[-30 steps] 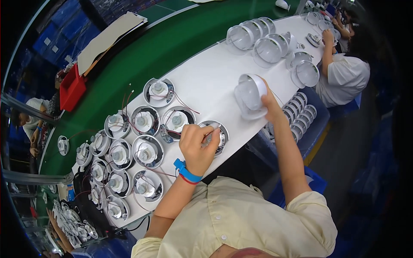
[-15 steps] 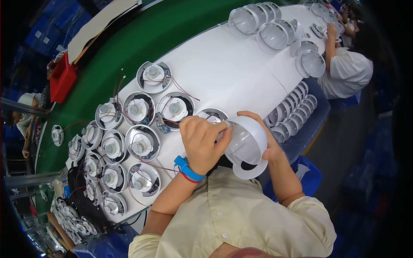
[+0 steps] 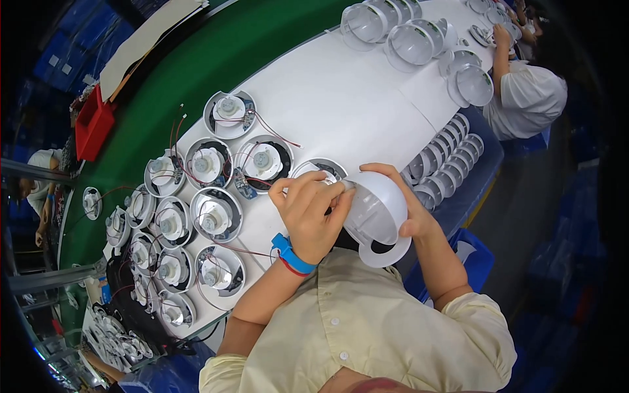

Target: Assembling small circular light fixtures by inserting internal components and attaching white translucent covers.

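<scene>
A white rounded plastic shell with a ring-shaped flange at its lower end is held in front of my chest, its hollow side facing left. Around its right side wrap the fingers and thumb of my right hand. My left hand, with a blue strap at the wrist, is closed in a pinch at the shell's upper left rim. Something small and pale shows at those fingertips, too small to name. Just behind my left hand lies a round white housing, partly covered by the fingers.
Several round housings with wires and small circuit boards crowd the white table on the left. Transparent-looking cups stand at the far end. Stacked white rings fill a blue bin at right. A co-worker sits beyond; a red bin stands far left.
Both hands stay at the shell, which has tilted slightly. The left fingertips remain pinched at its rim. The whole view has shifted a little.
</scene>
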`<state>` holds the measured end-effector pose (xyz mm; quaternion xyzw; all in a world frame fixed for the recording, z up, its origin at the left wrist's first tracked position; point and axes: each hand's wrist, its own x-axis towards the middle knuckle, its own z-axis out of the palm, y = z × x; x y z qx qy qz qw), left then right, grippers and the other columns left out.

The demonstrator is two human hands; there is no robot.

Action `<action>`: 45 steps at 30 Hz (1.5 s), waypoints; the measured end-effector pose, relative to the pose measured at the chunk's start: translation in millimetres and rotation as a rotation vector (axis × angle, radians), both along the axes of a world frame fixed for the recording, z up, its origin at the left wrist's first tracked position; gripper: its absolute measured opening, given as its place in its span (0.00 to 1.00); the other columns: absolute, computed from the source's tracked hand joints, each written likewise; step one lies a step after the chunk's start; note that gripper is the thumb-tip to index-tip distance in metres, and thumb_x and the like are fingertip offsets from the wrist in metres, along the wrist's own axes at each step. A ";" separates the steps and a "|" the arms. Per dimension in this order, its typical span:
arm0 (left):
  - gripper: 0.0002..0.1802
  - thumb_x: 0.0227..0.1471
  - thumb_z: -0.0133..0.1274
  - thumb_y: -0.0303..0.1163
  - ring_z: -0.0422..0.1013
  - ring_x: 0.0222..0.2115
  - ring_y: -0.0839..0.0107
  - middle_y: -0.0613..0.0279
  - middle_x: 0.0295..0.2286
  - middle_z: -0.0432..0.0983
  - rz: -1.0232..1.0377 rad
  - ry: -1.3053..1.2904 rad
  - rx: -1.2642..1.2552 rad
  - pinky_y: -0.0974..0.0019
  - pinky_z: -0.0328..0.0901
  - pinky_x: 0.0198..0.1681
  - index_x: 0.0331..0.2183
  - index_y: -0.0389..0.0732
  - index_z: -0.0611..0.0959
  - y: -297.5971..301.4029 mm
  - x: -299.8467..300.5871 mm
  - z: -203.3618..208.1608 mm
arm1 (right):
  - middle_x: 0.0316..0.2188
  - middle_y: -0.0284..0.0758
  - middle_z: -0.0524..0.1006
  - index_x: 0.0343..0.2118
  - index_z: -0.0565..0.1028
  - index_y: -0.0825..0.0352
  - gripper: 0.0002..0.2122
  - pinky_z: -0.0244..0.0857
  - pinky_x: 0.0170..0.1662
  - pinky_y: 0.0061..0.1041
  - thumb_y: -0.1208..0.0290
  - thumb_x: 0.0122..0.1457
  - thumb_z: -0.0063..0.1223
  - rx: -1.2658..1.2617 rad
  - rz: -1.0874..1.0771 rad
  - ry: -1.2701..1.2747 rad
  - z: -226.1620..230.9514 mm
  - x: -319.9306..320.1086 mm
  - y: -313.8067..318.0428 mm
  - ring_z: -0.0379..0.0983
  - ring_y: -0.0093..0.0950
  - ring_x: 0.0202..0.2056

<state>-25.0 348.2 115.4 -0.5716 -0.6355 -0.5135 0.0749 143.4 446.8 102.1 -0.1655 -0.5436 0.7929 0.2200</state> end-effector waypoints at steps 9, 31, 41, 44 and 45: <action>0.06 0.39 0.63 0.26 0.74 0.39 0.70 0.71 0.22 0.73 -0.020 0.180 0.003 0.59 0.51 0.45 0.25 0.46 0.83 -2.2 -0.8 -9.7 | 0.50 0.41 0.68 0.61 0.53 0.69 0.56 0.62 0.54 0.29 0.44 0.31 0.72 -0.088 0.054 -0.039 2.3 2.2 0.8 0.67 0.32 0.54; 0.23 0.58 0.53 0.31 0.75 0.31 0.73 0.57 0.30 0.75 -0.124 -1.064 -0.674 0.71 0.71 0.29 0.49 0.29 0.66 -22.9 -40.6 -52.4 | 0.54 0.40 0.65 0.63 0.57 0.66 0.51 0.54 0.58 0.27 0.58 0.32 0.71 0.476 -0.213 -0.304 -6.3 15.0 7.7 0.63 0.31 0.55; 0.24 0.57 0.46 0.22 0.72 0.43 0.69 0.57 0.47 0.67 -0.506 -1.481 -0.533 0.65 0.76 0.39 0.55 0.33 0.63 -9.3 -20.0 -42.2 | 0.56 0.41 0.63 0.64 0.52 0.68 0.52 0.55 0.58 0.30 0.61 0.35 0.73 0.401 -0.365 -0.182 -15.8 23.5 2.1 0.62 0.32 0.57; 0.24 0.56 0.46 0.20 0.73 0.43 0.67 0.57 0.46 0.69 -0.523 -1.449 -0.462 0.63 0.76 0.41 0.55 0.34 0.64 1.3 -15.9 -37.5 | 0.58 0.44 0.61 0.64 0.50 0.68 0.54 0.56 0.59 0.34 0.54 0.35 0.72 0.582 -0.537 -0.124 -24.0 15.8 6.0 0.61 0.35 0.57; 0.24 0.56 0.47 0.20 0.73 0.43 0.66 0.56 0.46 0.69 -0.502 -1.475 -0.434 0.63 0.76 0.41 0.54 0.34 0.64 5.4 -16.4 -38.7 | 0.58 0.45 0.60 0.63 0.49 0.69 0.56 0.55 0.59 0.36 0.48 0.34 0.71 0.713 -0.670 -0.071 -27.8 11.5 12.2 0.61 0.37 0.57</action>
